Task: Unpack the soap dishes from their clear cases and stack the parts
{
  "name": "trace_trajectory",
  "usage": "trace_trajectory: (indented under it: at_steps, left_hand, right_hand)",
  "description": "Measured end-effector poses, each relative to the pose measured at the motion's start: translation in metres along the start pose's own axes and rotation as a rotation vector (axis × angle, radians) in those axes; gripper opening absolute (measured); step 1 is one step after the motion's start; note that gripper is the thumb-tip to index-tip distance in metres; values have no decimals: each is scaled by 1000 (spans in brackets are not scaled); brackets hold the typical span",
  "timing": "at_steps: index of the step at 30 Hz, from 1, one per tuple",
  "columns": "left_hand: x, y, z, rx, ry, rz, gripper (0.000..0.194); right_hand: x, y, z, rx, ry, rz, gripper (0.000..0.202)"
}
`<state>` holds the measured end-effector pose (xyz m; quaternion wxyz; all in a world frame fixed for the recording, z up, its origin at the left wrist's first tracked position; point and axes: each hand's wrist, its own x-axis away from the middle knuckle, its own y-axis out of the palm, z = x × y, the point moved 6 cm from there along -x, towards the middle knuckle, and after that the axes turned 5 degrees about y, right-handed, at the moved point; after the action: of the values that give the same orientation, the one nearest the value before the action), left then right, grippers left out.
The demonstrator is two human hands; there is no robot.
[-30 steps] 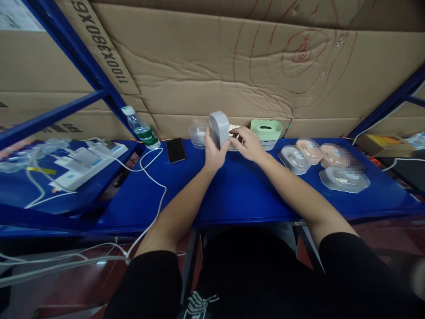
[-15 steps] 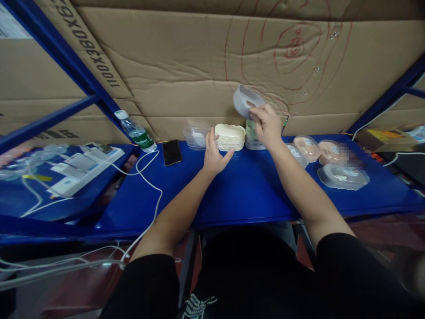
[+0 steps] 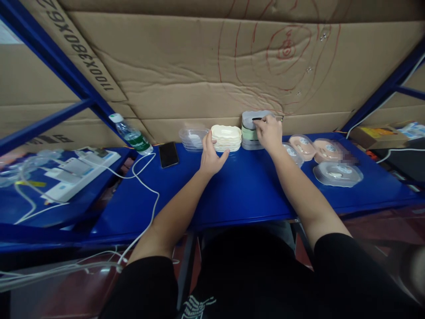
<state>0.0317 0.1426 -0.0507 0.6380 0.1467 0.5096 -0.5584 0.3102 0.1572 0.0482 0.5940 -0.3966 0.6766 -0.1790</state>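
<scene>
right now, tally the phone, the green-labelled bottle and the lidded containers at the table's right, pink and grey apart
phone: 1
bottle: 1
pink containers: 2
grey containers: 2
total: 6

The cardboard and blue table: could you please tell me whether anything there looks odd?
The cardboard is creased, as if bent or pressed. A white cable lies in loose curves across the table and over its front edge, which looks untidy. I see no spill.
</scene>
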Motion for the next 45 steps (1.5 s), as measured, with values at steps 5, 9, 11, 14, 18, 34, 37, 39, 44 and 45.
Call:
trace_trajectory:
  at_steps: [5, 9, 11, 14, 18, 34, 37, 39, 44, 45]
  left_hand:
    - [0, 0, 0, 3, -7, -10, 110]
    - [0, 0, -1, 8, -26, -29, 109]
    - [0, 0, -2, 11, -27, -34, 109]
    - [0, 2, -3, 13, -20, -29, 108]
    - [2, 6, -2, 11, 19, -27, 105]
    - [5, 26, 57, 29, 257, -592, 112]
    - [10, 31, 58, 41, 218, -686, 127]
    - [13, 33, 57, 38, 182, -730, 131]
    - [17, 39, 62, 64, 143, -774, 143]
    - [18, 40, 62, 67, 132, -773, 142]
  right_hand:
    - [3, -8, -5, -10, -4, -16, 46]
    - [6, -30, 3, 8, 18, -31, 50]
    - [13, -45, 12, 38, 43, -59, 50]
    - [29, -63, 31, 111, 133, -179, 53]
    - [52, -67, 51, 245, 275, -508, 58]
    - [79, -33, -29, -395, -270, -631, 87]
    - [84, -30, -33, -384, -301, -694, 99]
    - [88, -23, -30, -347, -285, -771, 110]
    - [94, -6, -32, -323, -248, -804, 108]
    - [94, -4, -33, -330, -244, -782, 105]
